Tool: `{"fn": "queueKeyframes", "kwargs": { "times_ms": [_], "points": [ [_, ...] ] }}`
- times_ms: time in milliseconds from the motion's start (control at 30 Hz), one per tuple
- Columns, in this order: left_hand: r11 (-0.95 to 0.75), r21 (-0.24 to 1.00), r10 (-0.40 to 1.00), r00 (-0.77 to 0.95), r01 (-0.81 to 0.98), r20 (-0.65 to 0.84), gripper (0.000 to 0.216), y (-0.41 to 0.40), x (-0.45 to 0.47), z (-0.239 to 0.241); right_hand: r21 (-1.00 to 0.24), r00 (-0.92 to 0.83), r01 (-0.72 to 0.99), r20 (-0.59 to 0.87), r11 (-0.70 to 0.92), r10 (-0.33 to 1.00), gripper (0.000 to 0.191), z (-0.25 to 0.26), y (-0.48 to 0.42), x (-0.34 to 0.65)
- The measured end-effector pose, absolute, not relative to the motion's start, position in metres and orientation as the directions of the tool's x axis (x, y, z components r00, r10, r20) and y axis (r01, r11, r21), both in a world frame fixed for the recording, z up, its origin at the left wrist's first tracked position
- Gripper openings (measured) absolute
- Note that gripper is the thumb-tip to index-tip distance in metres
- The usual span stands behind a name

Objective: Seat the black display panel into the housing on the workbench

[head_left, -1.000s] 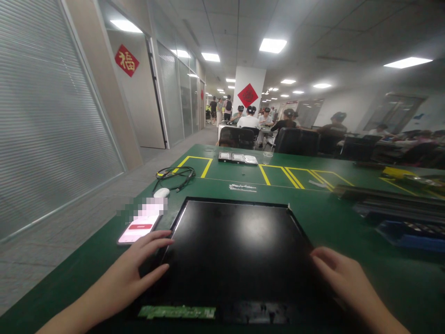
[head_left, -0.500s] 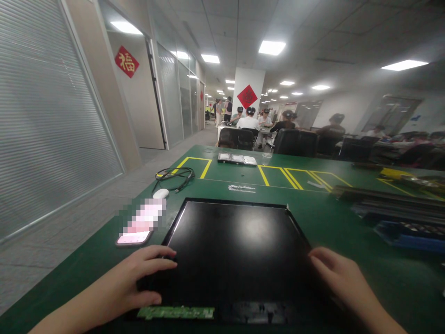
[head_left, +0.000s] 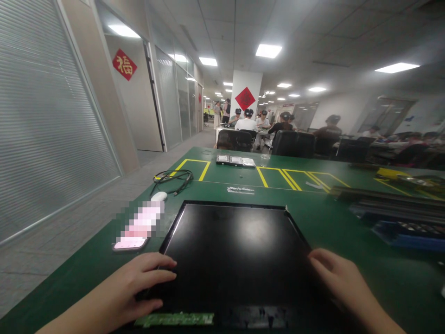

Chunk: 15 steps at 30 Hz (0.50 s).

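Note:
A black LCD screen panel (head_left: pixel 239 250) lies face up on the green table in front of me. A narrow green circuit board (head_left: pixel 175 319) sits along its near edge, at the left. Over the panel's left edge reaches my left hand (head_left: pixel 142 280), its fingers spread and the fingertips on or just above the dark surface. My right hand (head_left: pixel 335 269) is at the right edge, thumb and fingers closed on the frame; part of its grip is hidden. The near side of the panel is dark and hard to make out.
To the left lie a lit phone (head_left: pixel 139 227), a white mouse (head_left: pixel 159 196) and a coiled black cable (head_left: pixel 174 178). Several drives (head_left: pixel 235 161) and a clear cup (head_left: pixel 265 160) stand farther back. At right are blurred dark strips (head_left: pixel 382 199) and a blue tray (head_left: pixel 406 236). People sit beyond the table.
The view has tipped slightly, so the table and panel appear a little lower. Both hands stay at the panel's side edges, with almost no movement.

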<state>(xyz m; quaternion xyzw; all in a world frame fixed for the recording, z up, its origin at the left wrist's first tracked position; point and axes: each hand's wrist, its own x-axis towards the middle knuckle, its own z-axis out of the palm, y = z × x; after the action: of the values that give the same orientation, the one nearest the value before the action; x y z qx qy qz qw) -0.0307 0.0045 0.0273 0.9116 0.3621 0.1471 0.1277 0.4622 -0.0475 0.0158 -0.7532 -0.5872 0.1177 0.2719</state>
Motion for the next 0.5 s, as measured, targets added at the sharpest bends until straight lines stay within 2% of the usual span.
{"fn": "queueKeyframes", "kwargs": {
  "times_ms": [200,367,433,500],
  "points": [
    [-0.7,0.366,0.702,0.686,0.613,0.193,0.049,0.006,-0.031,0.029,-0.554,0.287,0.817,0.148,-0.161,0.947,0.032,0.018,-0.048,0.461],
    [-0.598,0.354,0.798,0.579,0.719,0.171,0.056,0.007,-0.03,0.015,-0.553,0.278,0.82,0.156,-0.149,0.948,0.033,0.016,-0.048,0.462],
    [-0.557,0.356,0.83,0.513,0.75,0.219,0.053,0.007,-0.027,0.005,-0.554,0.289,0.816,0.143,-0.165,0.947,0.033,0.015,-0.048,0.462],
    [-0.527,0.358,0.842,0.418,0.771,0.34,0.046,0.007,-0.025,-0.004,-0.555,0.289,0.813,0.127,-0.174,0.949,0.033,0.016,-0.048,0.462]
  ]
}}
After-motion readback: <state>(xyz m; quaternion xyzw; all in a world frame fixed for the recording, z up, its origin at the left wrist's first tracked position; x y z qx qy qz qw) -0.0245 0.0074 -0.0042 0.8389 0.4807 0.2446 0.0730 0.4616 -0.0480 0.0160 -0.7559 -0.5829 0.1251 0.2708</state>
